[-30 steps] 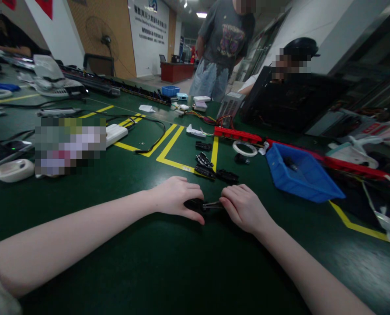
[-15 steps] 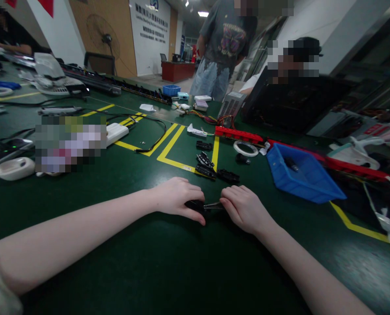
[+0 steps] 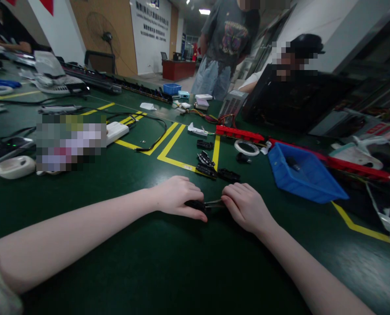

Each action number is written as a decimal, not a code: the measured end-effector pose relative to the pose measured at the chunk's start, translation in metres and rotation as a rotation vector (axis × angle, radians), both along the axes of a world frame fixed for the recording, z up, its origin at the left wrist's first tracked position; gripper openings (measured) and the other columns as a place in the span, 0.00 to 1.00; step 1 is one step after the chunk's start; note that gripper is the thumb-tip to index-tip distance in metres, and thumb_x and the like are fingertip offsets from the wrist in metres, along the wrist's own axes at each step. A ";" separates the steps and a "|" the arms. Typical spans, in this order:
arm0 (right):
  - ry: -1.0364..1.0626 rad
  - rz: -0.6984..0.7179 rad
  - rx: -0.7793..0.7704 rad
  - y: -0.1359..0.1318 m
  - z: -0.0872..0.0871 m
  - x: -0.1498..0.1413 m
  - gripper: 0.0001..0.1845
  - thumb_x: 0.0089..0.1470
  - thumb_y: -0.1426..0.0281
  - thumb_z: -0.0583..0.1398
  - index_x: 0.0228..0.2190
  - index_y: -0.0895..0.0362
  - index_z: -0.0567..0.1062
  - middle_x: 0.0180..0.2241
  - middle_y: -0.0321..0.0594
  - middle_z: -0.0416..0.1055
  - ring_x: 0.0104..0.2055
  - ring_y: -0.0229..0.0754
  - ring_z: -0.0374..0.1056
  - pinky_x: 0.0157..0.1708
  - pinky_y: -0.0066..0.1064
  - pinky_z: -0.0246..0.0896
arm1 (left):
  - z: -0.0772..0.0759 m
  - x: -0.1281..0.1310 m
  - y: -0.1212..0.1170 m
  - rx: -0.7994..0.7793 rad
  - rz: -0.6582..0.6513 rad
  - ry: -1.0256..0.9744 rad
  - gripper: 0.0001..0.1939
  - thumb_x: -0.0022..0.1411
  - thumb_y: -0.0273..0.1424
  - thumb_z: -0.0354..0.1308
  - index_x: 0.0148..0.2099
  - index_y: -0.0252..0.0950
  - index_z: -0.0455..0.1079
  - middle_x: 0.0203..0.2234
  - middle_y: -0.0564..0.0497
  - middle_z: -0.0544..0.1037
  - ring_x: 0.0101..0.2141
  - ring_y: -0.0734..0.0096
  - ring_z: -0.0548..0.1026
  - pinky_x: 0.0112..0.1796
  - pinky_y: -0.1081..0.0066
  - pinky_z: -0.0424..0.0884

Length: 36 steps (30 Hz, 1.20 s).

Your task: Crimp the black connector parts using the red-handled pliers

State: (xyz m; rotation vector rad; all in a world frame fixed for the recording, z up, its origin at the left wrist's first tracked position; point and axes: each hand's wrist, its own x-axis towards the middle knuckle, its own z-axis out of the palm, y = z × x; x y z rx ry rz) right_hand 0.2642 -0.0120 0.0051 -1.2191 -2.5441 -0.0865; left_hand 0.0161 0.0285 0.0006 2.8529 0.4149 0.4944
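Directly ahead, two bare hands nearly meet over a dark green surface (image 3: 142, 267). The left hand's (image 3: 182, 196) grip is closed around a black part (image 3: 194, 204); the right hand's (image 3: 247, 205) grip is clenched on a slim metal tool (image 3: 214, 204), perhaps tweezers, that reaches across to the black part between them. Work looks under way: one black part is in hand, with no finished result visible. Just beyond, four black pieces (image 3: 206, 159) lie in, on and beside a yellow tape (image 3: 174, 163) outline; whether they are done or waiting cannot be told. Rightward are a white ring (image 3: 246, 153) and a blue tray (image 3: 304, 188) with a small dark item (image 3: 292, 164) inside. Farther back runs a red strip (image 3: 239, 134). Past the surface, one person (image 3: 228, 39) stands and another, in a black cap (image 3: 308, 46), is partly hidden behind a large black panel (image 3: 296, 98). Deepest in the room are a fan (image 3: 107, 36) and a red desk (image 3: 178, 70).
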 end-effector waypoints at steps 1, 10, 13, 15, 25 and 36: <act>0.010 -0.004 0.006 0.000 0.000 0.000 0.19 0.66 0.63 0.44 0.27 0.56 0.66 0.27 0.41 0.69 0.29 0.40 0.60 0.34 0.35 0.50 | 0.000 0.000 0.000 -0.002 -0.002 -0.002 0.22 0.66 0.51 0.52 0.37 0.35 0.71 0.28 0.52 0.77 0.31 0.68 0.74 0.34 0.69 0.61; 0.036 -0.001 0.023 -0.001 0.001 0.000 0.19 0.66 0.63 0.45 0.27 0.55 0.66 0.26 0.40 0.69 0.28 0.40 0.60 0.33 0.35 0.50 | 0.001 0.000 0.000 0.009 0.008 0.008 0.24 0.63 0.53 0.54 0.38 0.36 0.71 0.30 0.51 0.77 0.30 0.68 0.74 0.33 0.69 0.61; 0.026 0.011 0.011 -0.002 0.001 -0.001 0.19 0.66 0.63 0.45 0.27 0.56 0.67 0.26 0.40 0.69 0.28 0.40 0.60 0.33 0.35 0.51 | 0.000 0.001 0.000 0.009 0.016 0.015 0.25 0.62 0.54 0.55 0.40 0.36 0.72 0.31 0.51 0.77 0.30 0.68 0.74 0.33 0.70 0.61; 0.016 0.019 -0.003 -0.002 0.002 -0.001 0.19 0.66 0.63 0.45 0.27 0.56 0.67 0.26 0.41 0.69 0.28 0.40 0.60 0.33 0.35 0.51 | 0.000 0.001 0.000 0.012 0.020 0.019 0.25 0.62 0.55 0.54 0.41 0.36 0.72 0.31 0.51 0.77 0.31 0.68 0.74 0.34 0.70 0.61; -0.003 0.026 -0.026 -0.002 0.001 -0.001 0.20 0.66 0.64 0.44 0.26 0.55 0.65 0.25 0.40 0.68 0.27 0.40 0.59 0.32 0.35 0.51 | 0.002 0.001 0.000 0.017 -0.001 0.036 0.25 0.62 0.54 0.54 0.41 0.36 0.72 0.30 0.51 0.77 0.30 0.68 0.74 0.33 0.70 0.62; -0.005 0.032 -0.044 -0.002 0.002 -0.002 0.20 0.66 0.64 0.44 0.25 0.55 0.65 0.25 0.40 0.68 0.27 0.40 0.59 0.32 0.34 0.51 | 0.000 0.001 0.000 0.005 0.004 0.014 0.26 0.60 0.55 0.56 0.43 0.35 0.71 0.32 0.51 0.78 0.30 0.68 0.75 0.33 0.70 0.62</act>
